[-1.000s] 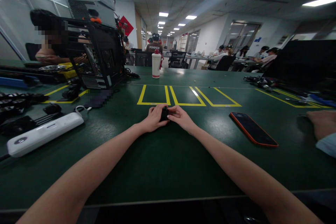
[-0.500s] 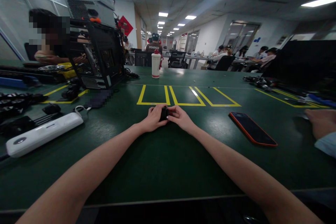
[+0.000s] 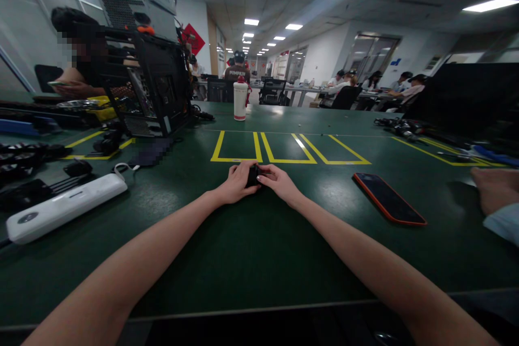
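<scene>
A small black object (image 3: 253,175), its kind hard to make out, is held low over the green table, near its middle. My left hand (image 3: 238,183) is closed around it, thumb along the near side and fingers over the far side. At its right side, my right hand (image 3: 278,181) is closed with thumb and fingertips pinched against it. The palms and fingers hide much of the object. Just beyond both hands are yellow tape outlines (image 3: 265,161) on the table.
An orange-edged phone (image 3: 389,198) lies to the right, near another person's hand (image 3: 497,190). At left are a white power strip (image 3: 67,208), black parts and an open computer case (image 3: 156,84). A white bottle (image 3: 240,101) stands at the back.
The right thumb and fingers have shifted slightly against the black object. My left hand keeps its hold. The view has moved a little.
</scene>
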{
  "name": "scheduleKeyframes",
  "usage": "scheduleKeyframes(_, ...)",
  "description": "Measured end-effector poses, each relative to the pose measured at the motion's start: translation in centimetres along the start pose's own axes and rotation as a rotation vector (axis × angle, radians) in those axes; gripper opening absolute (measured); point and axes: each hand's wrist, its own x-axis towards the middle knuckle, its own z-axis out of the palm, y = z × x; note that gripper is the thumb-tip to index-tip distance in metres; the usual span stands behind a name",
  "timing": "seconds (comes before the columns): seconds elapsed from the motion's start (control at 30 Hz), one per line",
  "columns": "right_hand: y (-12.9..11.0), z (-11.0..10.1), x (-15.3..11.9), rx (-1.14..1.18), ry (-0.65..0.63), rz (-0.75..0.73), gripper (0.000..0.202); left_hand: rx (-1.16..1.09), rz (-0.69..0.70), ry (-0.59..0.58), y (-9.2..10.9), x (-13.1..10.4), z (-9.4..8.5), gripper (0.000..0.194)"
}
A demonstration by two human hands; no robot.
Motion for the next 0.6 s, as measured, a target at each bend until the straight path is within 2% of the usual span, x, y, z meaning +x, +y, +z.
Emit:
scheduleKeyframes(0.1, -0.04, -0.06, -0.30, 0.042, -0.036, -0.033, 0.031, 0.000, 0.001, -0.003, -0.04, -0.01, -0.02, 0.053)
scheduleKeyframes(0.3, -0.16, 0.18, -0.26, -0.016, 0.051, -0.078, 0.014, -0.005, -0.001, -0.004, -0.08, 0.01, 0.00, 0.054)
scheduleKeyframes(0.43, -0.24, 0.19, 0.01, -0.027, 0.090, -0.025, 0.022, -0.004, -0.015, 0.003, -0.04, 0.05, 0.09, 0.056)
scheduleKeyframes(0.53, -0.27, 0.05, -0.01, 0.003, 0.047, 0.036, 0.026, -0.013, -0.018, -0.009, 0.00, 0.08, 0.01, 0.055)
scheduleKeyframes(0.6, -0.23, -0.06, -0.13, 0.035, 0.001, 0.027, 0.027, -0.023, -0.024, -0.017, 0.02, 0.10, -0.11, 0.055)
